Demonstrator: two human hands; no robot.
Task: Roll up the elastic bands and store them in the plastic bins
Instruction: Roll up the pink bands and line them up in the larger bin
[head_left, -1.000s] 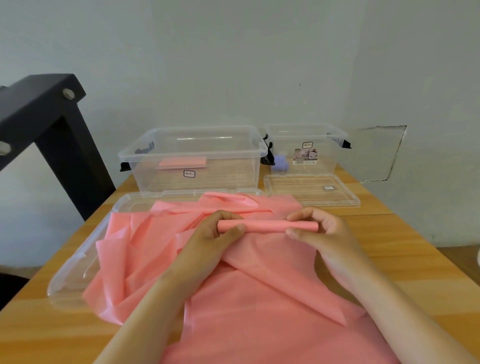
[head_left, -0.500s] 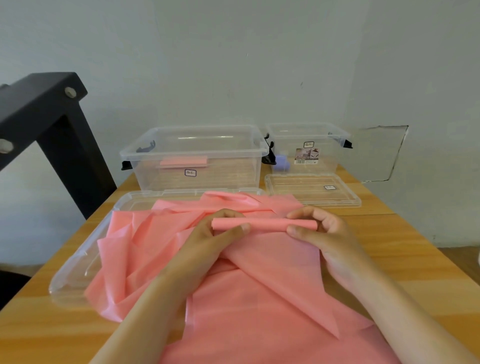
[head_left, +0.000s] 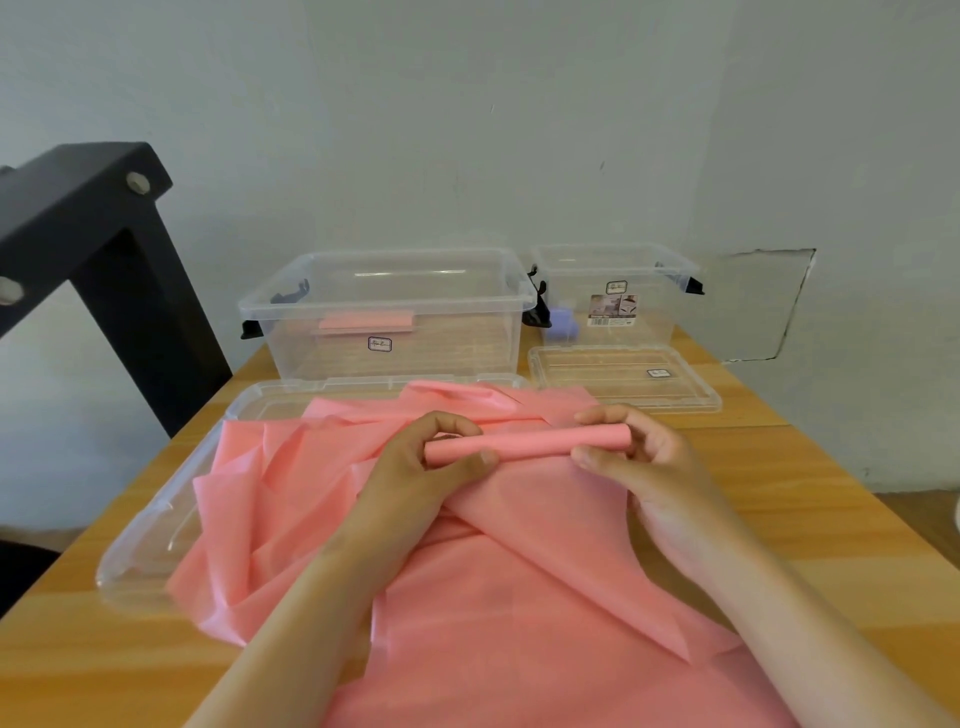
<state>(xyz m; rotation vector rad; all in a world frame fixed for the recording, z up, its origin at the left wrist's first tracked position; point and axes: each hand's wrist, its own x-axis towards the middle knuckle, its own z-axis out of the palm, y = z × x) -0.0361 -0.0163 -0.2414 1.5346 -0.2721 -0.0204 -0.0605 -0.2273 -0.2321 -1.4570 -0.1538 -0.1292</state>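
Observation:
A long pink elastic band lies crumpled across the wooden table, its far end wound into a tight roll. My left hand pinches the roll's left end between thumb and fingers. My right hand grips the right end the same way. Behind stands a large clear plastic bin holding a rolled pink band. A smaller clear bin at the back right holds a pale purple roll.
The large bin's clear lid lies under the band at the left. The small bin's lid lies in front of its bin. A black metal frame stands at the left. The wall runs close behind, and the table's right edge is near.
The roll has grown slightly thicker and shifted a little as both hands turn it. The hands stay on its two ends.

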